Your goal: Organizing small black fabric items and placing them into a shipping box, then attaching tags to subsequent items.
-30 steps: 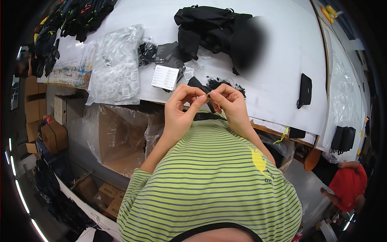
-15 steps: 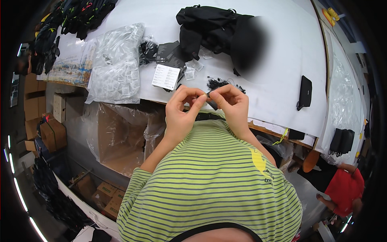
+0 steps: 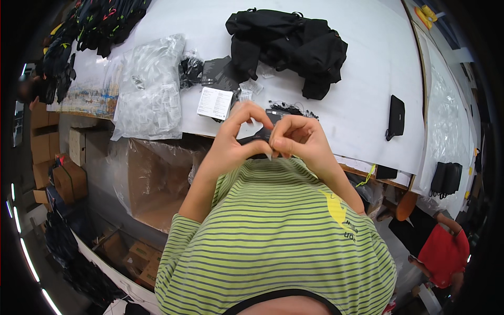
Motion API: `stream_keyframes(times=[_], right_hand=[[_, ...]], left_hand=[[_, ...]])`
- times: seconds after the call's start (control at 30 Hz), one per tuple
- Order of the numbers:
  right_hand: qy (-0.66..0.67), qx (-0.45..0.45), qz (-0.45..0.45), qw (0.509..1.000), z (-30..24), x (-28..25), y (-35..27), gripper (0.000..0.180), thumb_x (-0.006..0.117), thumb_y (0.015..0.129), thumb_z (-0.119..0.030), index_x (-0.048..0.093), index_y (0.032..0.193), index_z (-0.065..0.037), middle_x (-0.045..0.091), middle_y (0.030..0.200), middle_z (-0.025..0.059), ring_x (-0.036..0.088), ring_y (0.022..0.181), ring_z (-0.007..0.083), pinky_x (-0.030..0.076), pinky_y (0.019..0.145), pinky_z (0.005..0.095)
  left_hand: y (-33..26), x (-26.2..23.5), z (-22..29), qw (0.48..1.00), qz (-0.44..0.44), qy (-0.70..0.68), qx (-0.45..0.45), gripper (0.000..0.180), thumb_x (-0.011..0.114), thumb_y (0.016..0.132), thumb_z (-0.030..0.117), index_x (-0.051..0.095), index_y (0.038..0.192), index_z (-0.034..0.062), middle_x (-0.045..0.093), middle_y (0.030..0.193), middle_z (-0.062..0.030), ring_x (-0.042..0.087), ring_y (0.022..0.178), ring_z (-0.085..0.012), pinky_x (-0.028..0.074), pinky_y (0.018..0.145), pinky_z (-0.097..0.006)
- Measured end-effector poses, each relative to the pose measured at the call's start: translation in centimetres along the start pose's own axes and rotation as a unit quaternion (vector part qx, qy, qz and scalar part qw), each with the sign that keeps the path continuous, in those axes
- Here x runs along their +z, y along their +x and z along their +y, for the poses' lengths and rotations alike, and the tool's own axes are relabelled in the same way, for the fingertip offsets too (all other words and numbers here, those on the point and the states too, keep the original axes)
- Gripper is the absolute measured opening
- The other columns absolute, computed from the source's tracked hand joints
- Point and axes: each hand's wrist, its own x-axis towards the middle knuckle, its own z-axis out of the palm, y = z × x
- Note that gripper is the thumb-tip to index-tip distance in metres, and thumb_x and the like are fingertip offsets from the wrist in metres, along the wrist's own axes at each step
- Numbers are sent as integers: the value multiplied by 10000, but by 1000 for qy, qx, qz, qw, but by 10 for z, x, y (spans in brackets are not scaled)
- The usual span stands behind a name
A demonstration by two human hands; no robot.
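Note:
My left hand [image 3: 239,137] and my right hand [image 3: 298,137] meet in front of my body at the table's near edge. Fingers of both are closed in a pinch around a small dark flat piece [image 3: 257,137], whose kind I cannot make out. Part of it shows inside the curve of my left fingers; the rest is covered. Just beyond the hands lies a tangle of thin black cords [image 3: 294,108]. A white printed card [image 3: 214,103] is left of them, with dark grey cards [image 3: 220,73] behind it.
A black backpack [image 3: 289,44] lies farther back on the white table [image 3: 373,63]. Left is a clear plastic bag of small packets [image 3: 149,89]; right, a black pouch [image 3: 396,116]. Below the table edge stands a plastic-lined carton [image 3: 157,178]. A person in red [image 3: 443,252] is at far right.
The dark blurred shape over the backpack's right side is gone. My hands have come closer together and turned, and more of the dark piece shows between them.

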Motion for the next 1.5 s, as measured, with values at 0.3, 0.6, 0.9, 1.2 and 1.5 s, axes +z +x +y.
stream_keyframes(times=[0.3,0.6,0.9,1.2,1.5], right_hand=[[59,-25,-45,997,-42,4,-4,165,660,820,-134,557,804,-7,616,699,85,624,583,114,446,469,185],[110,-70,-9,991,-29,-7,-5,196,651,839,-166,529,790,-21,533,693,17,382,513,33,298,448,177],[92,-62,3,994,-22,1,8,190,597,854,-155,474,746,-58,405,574,-14,326,503,51,246,414,180],[86,-64,13,994,-12,-5,10,163,571,836,-86,443,736,-65,340,560,-51,270,487,29,232,420,179],[93,-88,-44,991,-10,-5,29,316,647,848,-281,420,735,-93,275,535,-78,216,474,31,187,425,193]], left_hand=[[-3,-19,-6,900,-315,-198,-227,187,488,902,55,532,1077,5,546,1017,-46,487,981,-130,367,904,-269],[-13,-30,-20,924,-250,-208,-202,202,597,831,91,560,1023,39,502,986,-23,440,961,-141,342,878,-267],[-28,-94,-41,918,-336,-12,-209,264,722,750,144,642,973,27,559,954,-34,481,916,-181,381,846,-299],[-78,-83,-56,879,-256,-211,-341,392,683,804,115,563,1137,-54,621,1058,-40,543,933,-79,439,844,-235],[-90,-74,-42,942,-110,-149,-281,253,708,790,129,611,958,-33,612,823,13,512,787,-37,433,704,-212]])
